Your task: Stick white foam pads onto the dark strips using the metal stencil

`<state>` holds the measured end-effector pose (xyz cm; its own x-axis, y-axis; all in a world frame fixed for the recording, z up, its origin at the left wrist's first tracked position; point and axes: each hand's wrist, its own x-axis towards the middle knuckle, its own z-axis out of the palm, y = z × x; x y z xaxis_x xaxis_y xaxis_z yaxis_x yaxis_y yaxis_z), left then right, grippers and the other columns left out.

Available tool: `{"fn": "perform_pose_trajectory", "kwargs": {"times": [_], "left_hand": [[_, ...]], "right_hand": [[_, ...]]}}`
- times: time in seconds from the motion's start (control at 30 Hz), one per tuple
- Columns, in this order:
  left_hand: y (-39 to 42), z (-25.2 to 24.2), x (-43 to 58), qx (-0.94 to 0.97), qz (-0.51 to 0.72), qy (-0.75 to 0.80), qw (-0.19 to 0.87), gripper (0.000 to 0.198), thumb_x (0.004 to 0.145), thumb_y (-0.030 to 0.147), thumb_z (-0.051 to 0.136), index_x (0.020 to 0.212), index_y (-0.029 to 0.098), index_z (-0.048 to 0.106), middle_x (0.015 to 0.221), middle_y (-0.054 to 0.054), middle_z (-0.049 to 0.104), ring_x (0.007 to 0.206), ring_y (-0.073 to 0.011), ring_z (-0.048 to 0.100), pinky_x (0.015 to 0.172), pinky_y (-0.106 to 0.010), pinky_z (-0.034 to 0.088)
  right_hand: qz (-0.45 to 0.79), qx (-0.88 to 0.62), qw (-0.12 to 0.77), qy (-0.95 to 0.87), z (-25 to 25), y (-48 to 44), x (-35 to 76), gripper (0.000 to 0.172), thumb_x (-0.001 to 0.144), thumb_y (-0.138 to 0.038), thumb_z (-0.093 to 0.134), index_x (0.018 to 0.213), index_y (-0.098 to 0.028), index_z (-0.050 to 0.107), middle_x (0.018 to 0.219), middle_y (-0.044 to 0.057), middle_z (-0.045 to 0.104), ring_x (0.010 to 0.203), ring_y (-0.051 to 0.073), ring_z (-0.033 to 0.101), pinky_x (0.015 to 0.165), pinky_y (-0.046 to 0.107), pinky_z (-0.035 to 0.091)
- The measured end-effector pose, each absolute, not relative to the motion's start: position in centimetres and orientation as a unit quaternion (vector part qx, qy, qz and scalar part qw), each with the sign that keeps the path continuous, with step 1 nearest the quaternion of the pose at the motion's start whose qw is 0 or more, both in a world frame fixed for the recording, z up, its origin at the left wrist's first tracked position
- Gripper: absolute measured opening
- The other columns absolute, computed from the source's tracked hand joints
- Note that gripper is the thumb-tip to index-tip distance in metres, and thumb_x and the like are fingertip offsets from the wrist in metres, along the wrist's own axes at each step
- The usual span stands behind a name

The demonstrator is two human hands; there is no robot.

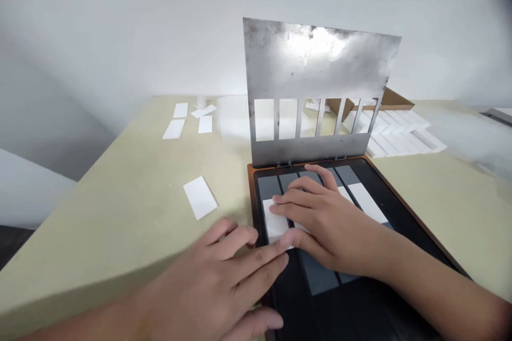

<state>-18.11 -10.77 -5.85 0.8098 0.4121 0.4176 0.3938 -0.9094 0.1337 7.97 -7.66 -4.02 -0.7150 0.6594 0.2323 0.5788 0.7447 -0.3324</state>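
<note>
A black tray (404, 277) with grey slots lies on the table, and a hinged metal plate (320, 64) with a row of rectangular cut-outs stands raised at its far edge. White cards (366, 201) sit in the slots. My right hand (328, 218) is over the tray, fingers spread, its fingertips on the leftmost white card (274, 221) and its palm hiding other cards. At the tray's left edge, my left hand (232, 277) has its fingers stretched out, with fingertips by that card's near end, close to my right thumb.
A loose white card (200, 197) lies on the table (132, 213) left of the tray. Several smaller stacks of cards (174, 129) are farther back. Behind the metal plate on the right are rows of white stacks (404, 141) and a brown cardboard box (396, 100).
</note>
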Motion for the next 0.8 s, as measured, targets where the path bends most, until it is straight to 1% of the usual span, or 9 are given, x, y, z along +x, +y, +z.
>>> {"fn": "perform_pose_trajectory", "kwargs": {"times": [0.07,0.13,0.2,0.27,0.3,0.43,0.57,0.7,0.8], "left_hand": [[-10.79,-5.82,-18.13,0.951,0.223,0.213,0.02,0.044,0.11,0.05,0.06,0.136,0.017,0.071,0.137,0.0,0.075,0.103,-0.0231,0.061,0.099,-0.044,0.037],[-10.82,-5.83,-18.15,0.95,0.222,0.218,0.023,0.041,0.11,0.048,0.06,0.134,0.017,0.072,0.135,0.0,0.076,0.103,-0.0232,0.061,0.099,-0.045,0.037],[-10.86,-5.9,-18.12,0.946,0.229,0.227,0.032,0.037,0.111,0.047,0.059,0.129,0.019,0.075,0.137,0.0,0.075,0.102,-0.0233,0.06,0.099,-0.045,0.037],[-10.9,-5.99,-18.05,0.942,0.24,0.231,0.039,0.033,0.111,0.044,0.059,0.125,0.019,0.076,0.139,0.001,0.073,0.101,-0.0238,0.06,0.099,-0.046,0.037],[-10.91,-6.03,-18.02,0.941,0.244,0.23,0.038,0.032,0.11,0.043,0.06,0.124,0.019,0.076,0.14,0.001,0.073,0.101,-0.0241,0.059,0.098,-0.047,0.037],[-10.91,-6.09,-18.03,0.943,0.235,0.234,0.025,0.033,0.11,0.043,0.059,0.124,0.019,0.076,0.138,0.0,0.073,0.102,-0.0258,0.057,0.095,-0.046,0.036],[-10.75,-6.04,-18.13,0.94,0.238,0.245,0.016,0.036,0.112,0.044,0.051,0.12,0.019,0.076,0.122,-0.005,0.075,0.098,-0.0269,0.057,0.09,-0.044,0.036],[-10.49,-5.83,-18.21,0.938,0.238,0.25,0.017,0.037,0.112,0.044,0.051,0.121,0.018,0.075,0.114,-0.006,0.074,0.097,-0.027,0.058,0.089,-0.044,0.036],[-10.62,-5.58,-18.41,0.937,0.25,0.245,0.016,0.034,0.112,0.041,0.053,0.121,0.016,0.075,0.104,-0.005,0.074,0.09,-0.0247,0.058,0.085,-0.043,0.038]], "right_hand": [[0.113,-0.338,0.163,-0.92,-4.13,-7.67,8.13,0.043,0.109,-0.05,0.057,0.132,-0.017,0.07,0.127,0.008,0.076,0.118,0.025,0.06,0.128,0.057,0.012],[0.101,-0.337,0.159,-0.923,-4.34,-7.61,8.28,0.061,0.102,-0.063,0.062,0.14,-0.015,0.066,0.123,0.008,0.076,0.12,0.026,0.059,0.129,0.057,0.01],[0.092,-0.331,0.154,-0.926,-4.59,-7.51,8.42,0.079,0.096,-0.074,0.063,0.148,-0.014,0.06,0.121,0.008,0.076,0.121,0.026,0.059,0.13,0.057,0.009],[0.088,-0.323,0.152,-0.93,-4.8,-7.39,8.54,0.09,0.091,-0.079,0.063,0.153,-0.014,0.055,0.123,0.008,0.075,0.123,0.026,0.058,0.13,0.057,0.008],[0.087,-0.321,0.151,-0.931,-4.88,-7.34,8.58,0.092,0.089,-0.079,0.064,0.154,-0.014,0.054,0.124,0.008,0.075,0.124,0.026,0.057,0.13,0.056,0.008],[0.083,-0.323,0.149,-0.931,-4.95,-7.28,8.67,0.087,0.092,-0.075,0.066,0.153,-0.014,0.054,0.125,0.008,0.075,0.123,0.026,0.057,0.13,0.056,0.009],[0.089,-0.327,0.147,-0.929,-4.69,-7.32,8.58,0.077,0.097,-0.067,0.066,0.152,-0.015,0.055,0.125,0.008,0.075,0.123,0.027,0.058,0.129,0.056,0.01],[0.096,-0.33,0.153,-0.926,-4.44,-7.34,8.49,0.067,0.101,-0.061,0.065,0.149,-0.015,0.059,0.121,0.008,0.075,0.12,0.026,0.06,0.129,0.056,0.011],[0.096,-0.331,0.155,-0.926,-4.43,-7.36,8.45,0.063,0.102,-0.058,0.065,0.147,-0.015,0.061,0.119,0.009,0.075,0.119,0.026,0.06,0.128,0.057,0.012]]}}
